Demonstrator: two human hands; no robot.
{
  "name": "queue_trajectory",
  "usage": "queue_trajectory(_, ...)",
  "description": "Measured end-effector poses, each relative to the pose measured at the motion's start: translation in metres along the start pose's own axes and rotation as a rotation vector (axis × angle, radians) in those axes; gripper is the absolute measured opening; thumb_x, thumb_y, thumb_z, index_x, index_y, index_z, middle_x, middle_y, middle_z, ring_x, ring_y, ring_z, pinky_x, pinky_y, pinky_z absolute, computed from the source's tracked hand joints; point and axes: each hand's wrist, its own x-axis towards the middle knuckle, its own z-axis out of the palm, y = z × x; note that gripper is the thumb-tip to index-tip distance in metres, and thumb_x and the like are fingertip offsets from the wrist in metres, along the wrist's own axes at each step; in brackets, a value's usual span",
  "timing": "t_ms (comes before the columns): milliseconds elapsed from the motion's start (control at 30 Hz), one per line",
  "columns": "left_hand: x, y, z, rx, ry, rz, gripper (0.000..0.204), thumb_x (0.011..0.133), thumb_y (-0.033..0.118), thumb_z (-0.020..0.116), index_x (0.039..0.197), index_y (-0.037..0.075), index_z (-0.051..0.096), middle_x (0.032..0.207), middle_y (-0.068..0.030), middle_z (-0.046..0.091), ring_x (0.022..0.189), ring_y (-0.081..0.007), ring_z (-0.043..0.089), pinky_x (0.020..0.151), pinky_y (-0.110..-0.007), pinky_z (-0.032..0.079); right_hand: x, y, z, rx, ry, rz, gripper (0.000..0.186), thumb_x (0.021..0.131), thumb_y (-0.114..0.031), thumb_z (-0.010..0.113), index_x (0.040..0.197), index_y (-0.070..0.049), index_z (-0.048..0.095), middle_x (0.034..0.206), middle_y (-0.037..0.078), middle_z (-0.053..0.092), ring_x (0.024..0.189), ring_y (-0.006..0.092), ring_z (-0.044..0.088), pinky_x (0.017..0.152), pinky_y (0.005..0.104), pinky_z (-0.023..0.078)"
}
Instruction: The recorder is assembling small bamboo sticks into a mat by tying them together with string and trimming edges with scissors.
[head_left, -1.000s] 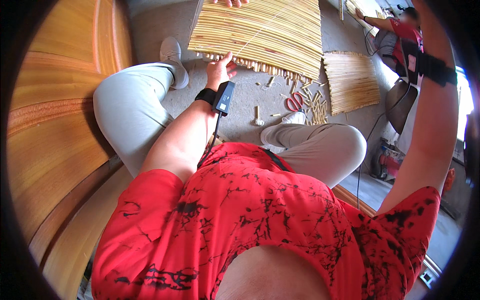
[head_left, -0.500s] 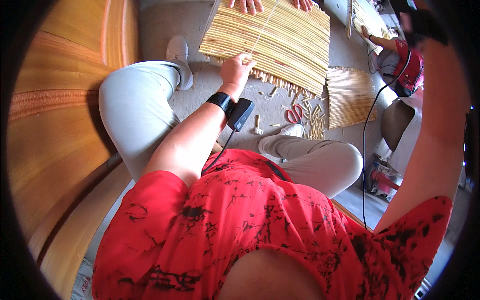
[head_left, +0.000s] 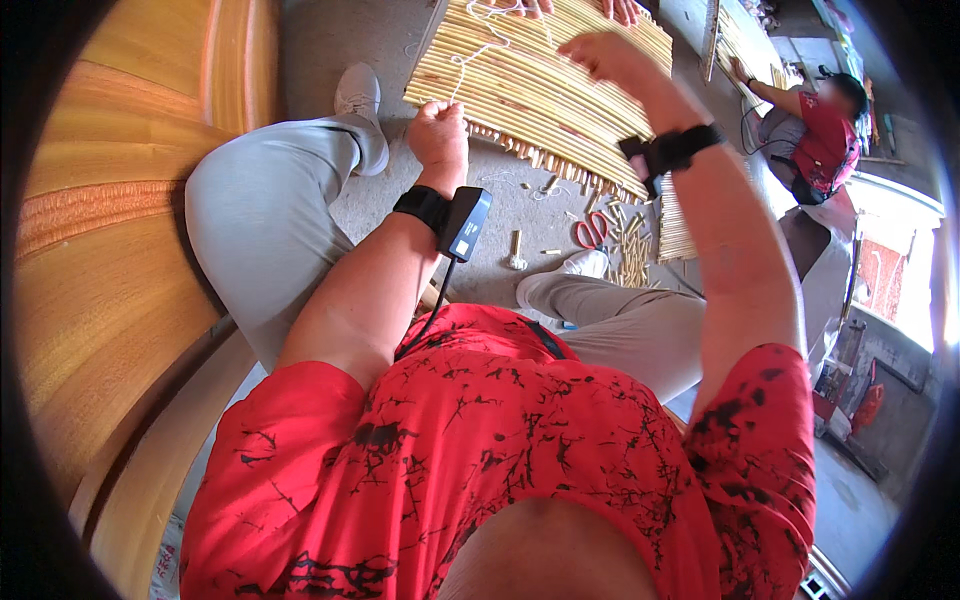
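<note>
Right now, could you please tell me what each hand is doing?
Left hand: closed in a fist on the white string.
Right hand: raised over the bamboo mat; grip cannot be told.

A pale bamboo-slat mat point(head_left: 545, 85) lies flat on the floor; white string point(head_left: 478, 52), apparently loose, crosses it.

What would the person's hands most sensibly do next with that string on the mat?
Probably draw the white string taut: the left hand pinches it at the bamboo-slat mat edge, it lies slack, and the right hand hovers over the slats.
</note>
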Motion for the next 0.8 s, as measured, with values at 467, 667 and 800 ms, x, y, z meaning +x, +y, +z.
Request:
queue_trajectory(467, 0.019, 0.023, -0.026, 0.108, 0.245, 0.06, 0.015, 0.074, 0.014, 0.057, 0.082, 0.001, 0.057, 0.073, -0.0103, 0.061, 0.067, -0.0223, 0.059, 0.065, -0.032, 0.046, 0.024, -0.051, 0.158, 0.095, 0.495, 0.025, 0.011, 0.067, -0.018, 0.066, 0.073, -0.009, 0.062, 0.071, 0.008, 0.055, 0.071, 0.0253, 0.056, 0.065, 0.0351, 0.045)
queue_trajectory(667, 0.019, 0.025, -0.029, 0.165, 0.242, 0.086, 0.012, 0.073, 0.012, 0.06, 0.08, 0.002, 0.057, 0.072, -0.01, 0.061, 0.066, -0.0199, 0.059, 0.063, -0.03, 0.046, 0.036, -0.047, 0.158, 0.081, 0.407, 0.05, 0.014, 0.066, -0.02, 0.067, 0.074, -0.009, 0.063, 0.073, 0.008, 0.056, 0.071, 0.0261, 0.057, 0.065, 0.035, 0.045)
queue_trajectory(800, 0.028, 0.012, -0.033, 0.12, 0.277, 0.079, 0.011, 0.072, 0.01, 0.061, 0.079, 0.003, 0.058, 0.072, -0.0099, 0.062, 0.065, -0.0203, 0.059, 0.062, -0.03, 0.046, 0.043, -0.047, 0.151, 0.14, 0.342, 0.031, 0.015, 0.066, -0.02, 0.068, 0.075, -0.009, 0.062, 0.072, 0.009, 0.058, 0.069, 0.0262, 0.057, 0.064, 0.0349, 0.045)
